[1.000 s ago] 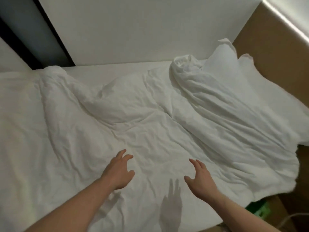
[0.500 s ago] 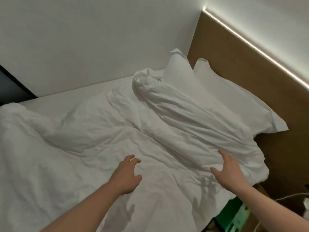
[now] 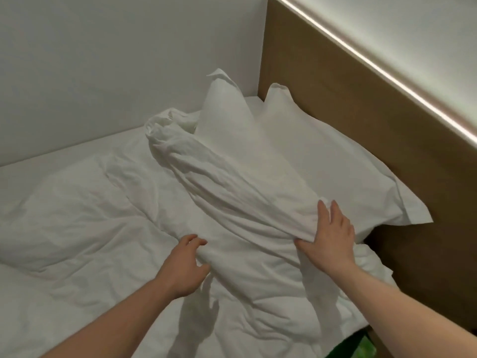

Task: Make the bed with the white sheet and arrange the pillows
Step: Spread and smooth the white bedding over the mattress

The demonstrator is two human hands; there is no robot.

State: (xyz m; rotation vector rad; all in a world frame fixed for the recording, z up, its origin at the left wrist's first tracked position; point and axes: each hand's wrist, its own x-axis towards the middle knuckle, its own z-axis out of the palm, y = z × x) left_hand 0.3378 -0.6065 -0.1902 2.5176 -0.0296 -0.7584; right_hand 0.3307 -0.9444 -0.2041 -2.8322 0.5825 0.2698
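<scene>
The crumpled white sheet [image 3: 111,228] covers the bed, and one bunched ridge of it [image 3: 219,182] runs from the far wall side down toward me. My left hand [image 3: 184,266] curls around a fold at the ridge's near end. My right hand [image 3: 329,235] lies on the ridge's right end, fingers over the fabric and thumb under it. Two white pillows lean at the head of the bed. The left pillow [image 3: 227,120] is partly covered by the ridge, and the right pillow [image 3: 327,164] rests against the headboard.
A brown wooden headboard [image 3: 387,140] stands on the right with a lit strip [image 3: 374,63] along its top. A white wall [image 3: 103,60] borders the far side of the bed. Something green [image 3: 361,348] shows beside the bed at the bottom right.
The view has swung right toward the headboard. Both hands moved forward and right from hovering spread above the sheet onto the bunched ridge, and their fingers now close on its folds.
</scene>
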